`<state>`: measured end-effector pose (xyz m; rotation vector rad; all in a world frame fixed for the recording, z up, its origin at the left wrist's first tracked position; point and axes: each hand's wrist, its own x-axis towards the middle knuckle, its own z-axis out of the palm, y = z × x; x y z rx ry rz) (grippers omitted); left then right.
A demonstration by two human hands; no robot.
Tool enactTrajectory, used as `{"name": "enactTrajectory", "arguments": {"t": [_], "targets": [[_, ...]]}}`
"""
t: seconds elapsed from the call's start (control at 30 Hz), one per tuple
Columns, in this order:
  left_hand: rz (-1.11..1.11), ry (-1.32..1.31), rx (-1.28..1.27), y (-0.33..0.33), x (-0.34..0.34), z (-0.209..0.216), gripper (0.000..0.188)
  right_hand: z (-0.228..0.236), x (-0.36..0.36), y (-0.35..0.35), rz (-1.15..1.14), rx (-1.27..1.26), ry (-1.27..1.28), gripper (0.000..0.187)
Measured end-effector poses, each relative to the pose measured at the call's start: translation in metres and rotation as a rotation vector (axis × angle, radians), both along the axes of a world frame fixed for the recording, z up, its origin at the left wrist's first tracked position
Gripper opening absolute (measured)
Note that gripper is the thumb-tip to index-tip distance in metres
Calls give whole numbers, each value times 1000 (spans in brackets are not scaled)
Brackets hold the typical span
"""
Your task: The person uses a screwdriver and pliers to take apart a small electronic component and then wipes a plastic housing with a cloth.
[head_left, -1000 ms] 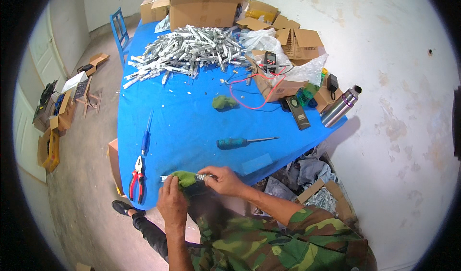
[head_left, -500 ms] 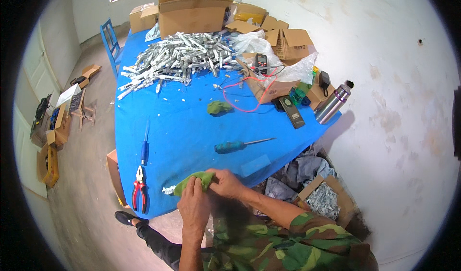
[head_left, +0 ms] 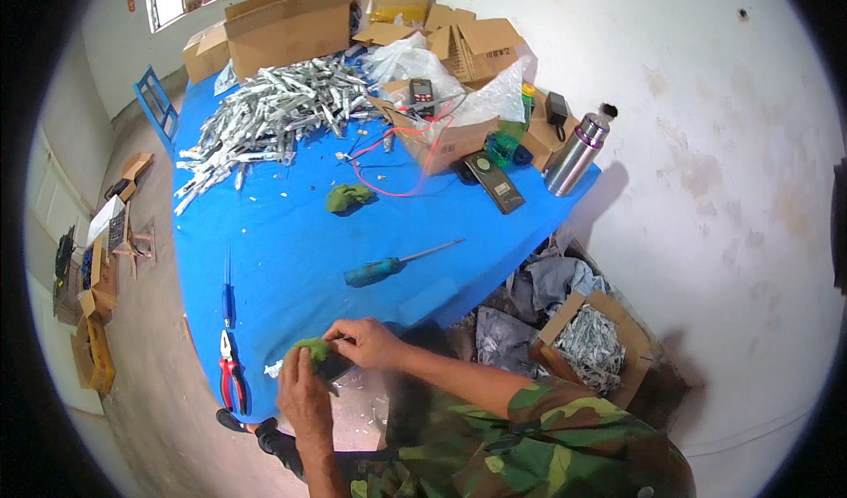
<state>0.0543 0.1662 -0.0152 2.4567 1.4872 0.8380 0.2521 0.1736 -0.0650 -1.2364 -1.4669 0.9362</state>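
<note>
At the table's near edge, my left hand (head_left: 304,396) is closed round a crumpled green cloth (head_left: 311,350). Just right of it, my right hand (head_left: 366,344) has its fingers pinched together beside the cloth; what they grip is hidden. A small white piece (head_left: 273,368) shows on the far left side of my left hand. Left of the hands lie red-handled pliers (head_left: 231,374), with a blue-handled screwdriver (head_left: 228,304) above them. A teal-handled screwdriver (head_left: 375,271) rests farther in, and a second green cloth (head_left: 349,198) lies beyond it.
Many slim silvery-white pieces (head_left: 273,114) are heaped on the blue-covered table (head_left: 282,242). Behind stand cardboard boxes (head_left: 291,35). At right are a steel flask (head_left: 578,156), a black handheld device (head_left: 496,183) and a meter (head_left: 422,94) with red wires. A floor box (head_left: 631,348) holds silvery scraps.
The whole view has shifted, so the table things sit farther left. The green cloth looks more bunched under my left fingers, and my right hand stays close beside it.
</note>
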Motion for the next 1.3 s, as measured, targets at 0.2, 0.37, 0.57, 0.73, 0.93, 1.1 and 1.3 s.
{"name": "enactTrajectory", "arguments": {"t": [0.2,0.37,0.57,0.73,0.93,1.1,1.3], "targets": [[103,58,-82,10,-33,1,39,14,2,-5,25,-64,101,20],[103,8,-27,5,-13,10,43,5,1,-2,-11,42,53,18],[-11,25,-2,-3,42,8,42,11,6,-6,-28,-111,-12,26],[-26,101,-9,-1,40,9,46,8,9,-8,-88,-38,-3,17],[96,182,86,3,0,-3,43,16,0,-7,-2,-132,153,11],[180,156,-7,7,-22,0,49,18,3,-6,-7,-126,122,12],[181,57,-1,8,-14,10,50,17,3,-5,-23,-128,158,13]]}}
